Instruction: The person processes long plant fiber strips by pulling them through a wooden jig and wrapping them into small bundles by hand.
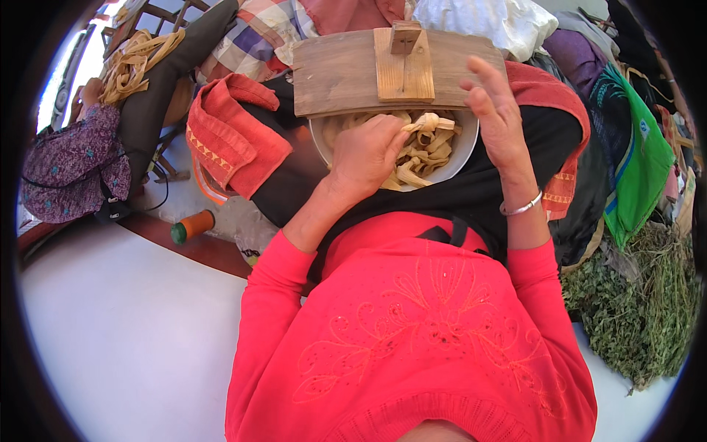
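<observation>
A white bowl (467, 157) rests on my lap with tan, flat plant-fibre strips (431, 149) coiled inside it. My left hand (367, 146) is closed over the bowl, its fingertips pinching a knotted strip (431, 122). Raised at the bowl's right side, my right hand (494, 113) has its fingers apart and holds nothing. Across the bowl's far rim lies a wooden board (337, 72). A paler wood piece (405, 72) is fixed on it, with a small upright block (406, 36) at its far end.
Red towels (237, 132) drape over my knees. Beyond my left knee sits another person (77, 157) near more tan strips (138, 61). An orange spool (193, 225) lies on the floor. At right are a green cloth (635, 166) and a heap of dried plants (635, 298).
</observation>
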`<state>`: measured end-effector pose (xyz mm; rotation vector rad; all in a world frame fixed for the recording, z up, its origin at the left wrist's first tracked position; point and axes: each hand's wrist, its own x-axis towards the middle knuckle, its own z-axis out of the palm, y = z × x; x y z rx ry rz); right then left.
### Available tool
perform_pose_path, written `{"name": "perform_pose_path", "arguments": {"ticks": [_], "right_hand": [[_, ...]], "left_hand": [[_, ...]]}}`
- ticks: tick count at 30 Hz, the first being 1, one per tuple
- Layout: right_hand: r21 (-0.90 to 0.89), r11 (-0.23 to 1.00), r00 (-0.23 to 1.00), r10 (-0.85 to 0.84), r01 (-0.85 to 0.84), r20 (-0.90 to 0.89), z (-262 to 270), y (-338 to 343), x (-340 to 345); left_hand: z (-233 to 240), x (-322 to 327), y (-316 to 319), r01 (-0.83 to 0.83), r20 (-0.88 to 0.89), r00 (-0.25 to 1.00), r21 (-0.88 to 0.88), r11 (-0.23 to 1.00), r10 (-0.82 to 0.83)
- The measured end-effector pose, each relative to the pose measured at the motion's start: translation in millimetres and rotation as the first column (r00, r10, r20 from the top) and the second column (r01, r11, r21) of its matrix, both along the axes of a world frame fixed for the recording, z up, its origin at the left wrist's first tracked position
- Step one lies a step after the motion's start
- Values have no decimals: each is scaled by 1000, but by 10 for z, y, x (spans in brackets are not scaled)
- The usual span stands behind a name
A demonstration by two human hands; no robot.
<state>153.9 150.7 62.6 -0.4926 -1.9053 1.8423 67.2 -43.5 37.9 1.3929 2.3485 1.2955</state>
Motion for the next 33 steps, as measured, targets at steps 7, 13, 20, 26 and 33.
{"name": "perform_pose_path", "arguments": {"ticks": [7, 13, 20, 26, 33], "right_hand": [[-140, 877, 804, 478, -460, 353, 39, 168, -84], [-18, 955, 896, 286, -298, 340, -59, 121, -293], [246, 949, 939, 110, -196, 325, -315, 177, -485], [458, 846, 923, 97, -274, 373, -371, 193, -517], [650, 729, 950, 0, -214, 313, -391, 188, -358]], "left_hand": [[99, -248, 133, 205, 543, 827, -51, 977, -145], [14, -601, 211, 97, 717, 692, 26, 995, -86], [-197, -906, 375, 3, 781, 623, 48, 999, -40], [-404, -921, 512, -22, 410, 911, -55, 998, 43], [-426, -747, 416, -357, -112, 934, -358, 863, 340]]}}
